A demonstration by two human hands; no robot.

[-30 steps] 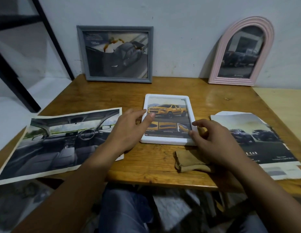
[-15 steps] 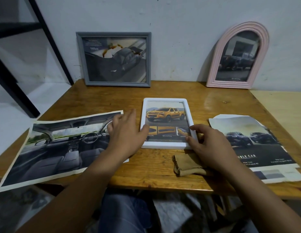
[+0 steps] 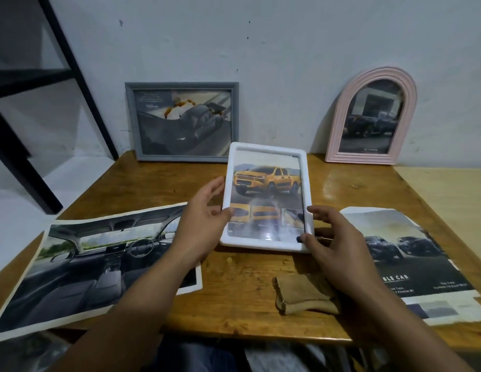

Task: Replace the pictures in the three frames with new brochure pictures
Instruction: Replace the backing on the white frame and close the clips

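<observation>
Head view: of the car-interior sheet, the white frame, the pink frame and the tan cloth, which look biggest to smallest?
1. Car-interior sheet
2. White frame, held nearer the camera, so unsure against
3. Pink frame
4. Tan cloth

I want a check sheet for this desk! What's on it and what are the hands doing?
Surface: wooden table, glossy.
Job's things: white frame with a yellow truck picture, tilted up; grey frame and pink arched frame lean on the wall.
Clutter: car interior sheet, dark trucks sheet, tan cloth.
Hands: left hand and right hand hold the white frame's sides.
Cables: nothing seen.
Surroundings: grey wall, black stand.
</observation>
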